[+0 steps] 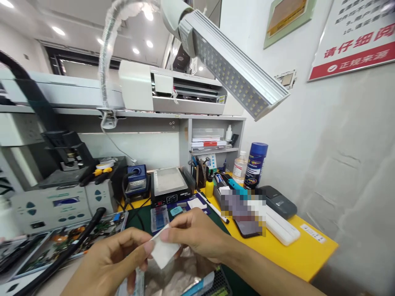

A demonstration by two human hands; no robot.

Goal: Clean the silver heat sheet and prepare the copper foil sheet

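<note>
Repair bench against a white wall, yellow worktop [308, 255] running across the lower right of the frame. Largest item: LED lamp [237, 78] on a gooseneck, slanting down from top centre. Behind it, a white machine [173, 88] on the grey shelf [148, 115], centre. Grey control unit [52, 205] at left, black hotplate [169, 185] mid-frame, blue soldering station [137, 177] just left of it. Blue spray can [256, 164] right of centre, clear bottle [240, 166] just beside it. White strip [282, 228] and a dark phone [247, 230] lie on the worktop, part blurred out. Bottom centre I see my left hand [108, 263] and right hand [197, 234] both pinching one small white wipe [163, 248], thumb and forefinger closed on it from either side. Wipe sits between the two hands, just above a crinkled foil pouch [175, 279] at the bottom edge. Left hand's lower fingers touch the pouch.
</note>
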